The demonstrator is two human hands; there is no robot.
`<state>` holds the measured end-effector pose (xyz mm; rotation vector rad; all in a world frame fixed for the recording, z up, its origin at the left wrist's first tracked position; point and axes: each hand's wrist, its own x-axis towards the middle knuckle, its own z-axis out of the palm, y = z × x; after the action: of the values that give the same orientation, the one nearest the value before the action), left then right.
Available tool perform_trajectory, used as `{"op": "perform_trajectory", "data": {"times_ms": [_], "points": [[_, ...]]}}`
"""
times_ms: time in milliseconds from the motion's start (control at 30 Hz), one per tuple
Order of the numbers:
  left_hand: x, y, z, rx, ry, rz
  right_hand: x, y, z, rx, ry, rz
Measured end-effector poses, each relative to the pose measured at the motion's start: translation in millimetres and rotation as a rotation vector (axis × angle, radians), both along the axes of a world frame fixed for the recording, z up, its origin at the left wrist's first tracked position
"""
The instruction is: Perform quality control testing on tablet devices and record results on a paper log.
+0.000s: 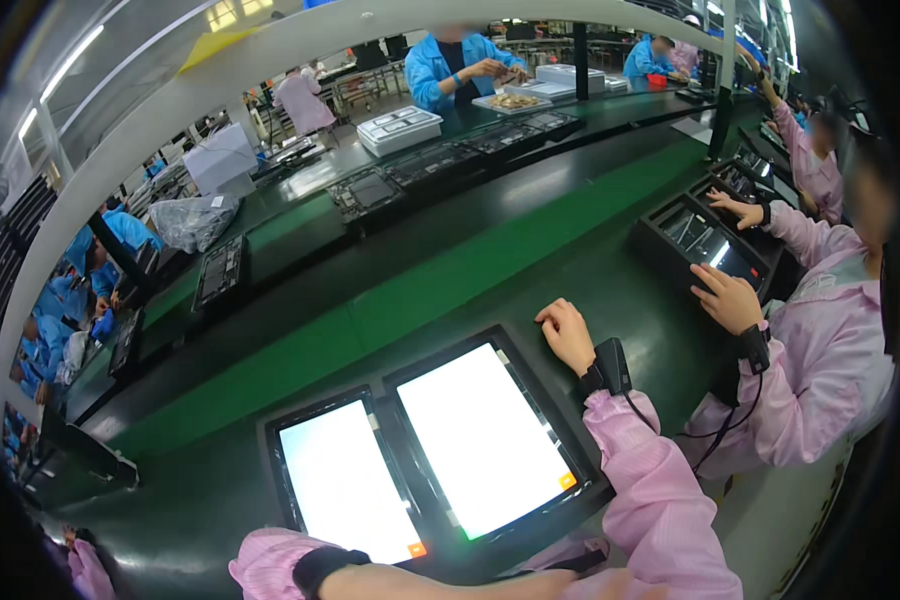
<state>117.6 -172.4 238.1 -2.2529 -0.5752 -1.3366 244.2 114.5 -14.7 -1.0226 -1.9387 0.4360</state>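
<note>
Two tablet-like screens, both lit plain white, lie side by side in dark frames on the bench before me: a left screen (345, 480) and a larger right screen (485, 440). Each shows a small orange square at its lower right corner. Just beyond the right screen's far right corner, my right hand (567, 335) rests on the green bench top, fingers curled in, with nothing visible in them. A black wristband with a cable sits on that wrist. My left hand (490, 585) reaches across the lower edge, below the screens; its fingers are smeared and partly cut off.
A co-worker in pink at right has both hands over another dark-framed device (700, 240). Beyond the green strip, opened device units (365, 192) line the dark conveyor. A white tray stack (398, 130) and a grey plastic bag (195, 222) sit farther off. A white rail (390, 35) arches overhead.
</note>
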Motion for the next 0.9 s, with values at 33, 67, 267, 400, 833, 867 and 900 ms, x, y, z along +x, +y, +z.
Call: {"op": "perform_trajectory", "data": {"times_ms": [33,67,267,400,833,867,900], "points": [[-9,-7,6,-0.229,0.026,-0.039,8,3,-5,-0.008,0.0,-0.003],[-12,-5,-4,-0.123,-0.117,-0.105,8,-1,2,-0.002,0.015,0.017],[-74,-89,-96,-0.829,-0.123,0.492,34,-44,62,0.1,-0.029,0.162],[-74,-163,-174,-0.97,-0.334,0.856,42,-158,95,0.165,0.002,0.229],[-73,-162,-185,-0.856,-0.33,0.829,64,-274,32,-0.026,-0.148,0.371],[-72,-159,-185,-0.841,-0.322,0.809,66,-274,31,-0.029,-0.145,0.365],[-68,-157,-183,-0.835,-0.312,0.833,69,-273,32,-0.017,-0.145,0.339]]}}
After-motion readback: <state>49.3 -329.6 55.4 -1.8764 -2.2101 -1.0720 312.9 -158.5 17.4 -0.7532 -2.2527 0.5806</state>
